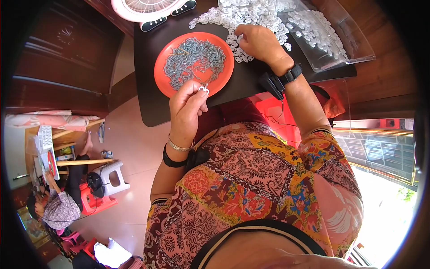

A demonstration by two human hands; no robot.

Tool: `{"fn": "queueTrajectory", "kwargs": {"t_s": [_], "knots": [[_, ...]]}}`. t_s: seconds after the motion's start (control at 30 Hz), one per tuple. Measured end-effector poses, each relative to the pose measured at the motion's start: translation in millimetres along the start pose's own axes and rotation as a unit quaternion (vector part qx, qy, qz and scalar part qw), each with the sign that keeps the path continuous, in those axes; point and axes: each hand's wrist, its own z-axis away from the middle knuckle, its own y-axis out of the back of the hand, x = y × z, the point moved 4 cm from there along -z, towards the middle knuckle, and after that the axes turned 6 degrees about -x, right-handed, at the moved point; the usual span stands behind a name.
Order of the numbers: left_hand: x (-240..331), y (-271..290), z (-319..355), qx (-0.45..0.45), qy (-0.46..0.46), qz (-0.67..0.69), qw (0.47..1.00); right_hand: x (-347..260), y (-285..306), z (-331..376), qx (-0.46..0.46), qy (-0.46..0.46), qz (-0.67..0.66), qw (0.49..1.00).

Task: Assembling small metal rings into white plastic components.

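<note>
My left hand (pixel 186 106) is over the near rim of a round red plate (pixel 160 67). Its thumb and fingers pinch a small white plastic clip (pixel 204 90) with holes, and a thin grey pin seems to stick up from it. A heap of slim grey metal pins (pixel 190 56) lies in the plate, with a few brass-coloured ones among them. My right hand (pixel 260 44) reaches into a loose pile of white plastic clips (pixel 224 18) at the far side of the table. Its fingers curl together at the pile's edge, and what they hold is hidden.
The dark table (pixel 150 98) carries a clear plastic tray (pixel 349 45) of more clips at right. A pink-and-white fan (pixel 148 10) stands far left. Beyond the floor at left, another person (pixel 62 208) sits near a grey stool (pixel 112 177). Wooden panels flank both sides.
</note>
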Motion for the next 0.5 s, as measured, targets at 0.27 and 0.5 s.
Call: {"fn": "queueTrajectory", "kwargs": {"t_s": [0.27, 0.5], "knots": [[-1.4, 0.0, 0.4, 0.003, 0.008, 0.002, 1.0, 17.7, 9.0, -0.7, 0.056, -0.013, -0.066, 0.996], [-2.1, 1.9, -0.1, 0.007, 0.009, 0.006, 1.0, 23.4, 21.0, -2.3, -0.014, 0.007, -0.086, 0.996]]}}
